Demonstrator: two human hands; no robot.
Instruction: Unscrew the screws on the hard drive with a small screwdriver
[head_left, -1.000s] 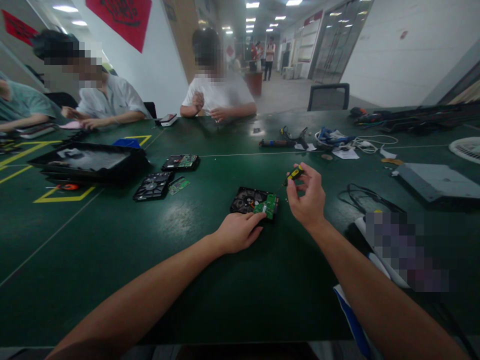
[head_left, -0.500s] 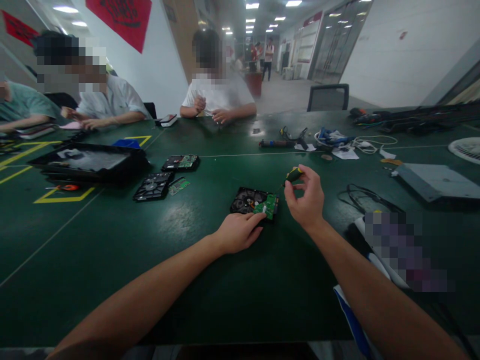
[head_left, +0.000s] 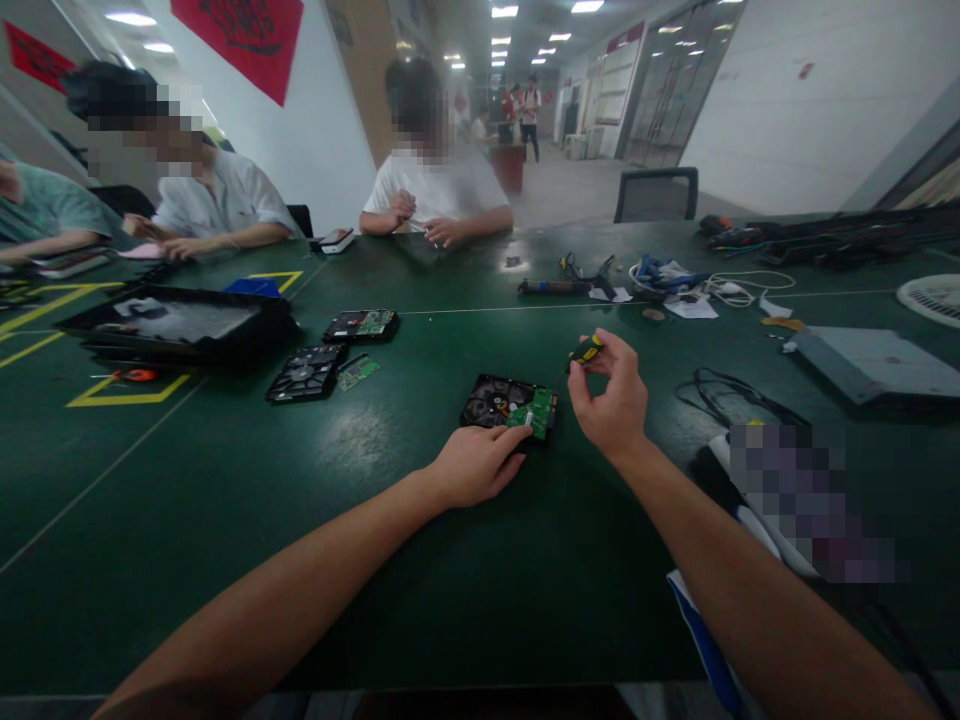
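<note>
A black hard drive [head_left: 501,400] with a green circuit board [head_left: 535,410] lies on the green table [head_left: 390,560] in front of me. My left hand [head_left: 474,463] rests on the table at the drive's near edge, fingers curled, fingertips touching the board's corner. My right hand [head_left: 611,395] is raised just right of the drive, fingers pinched round a small yellow-and-black screwdriver [head_left: 585,352] that points down toward the board.
Two more drives [head_left: 306,372] [head_left: 363,324] and a loose green board [head_left: 358,371] lie to the left, beside a black tray [head_left: 176,325]. Cables and tools [head_left: 660,275] lie farther back, a grey slab [head_left: 870,362] at right. Two people sit across the table.
The right hand has shifted the screwdriver slightly between its fingers, a little lower and left. The left hand and the drive have stayed put.
</note>
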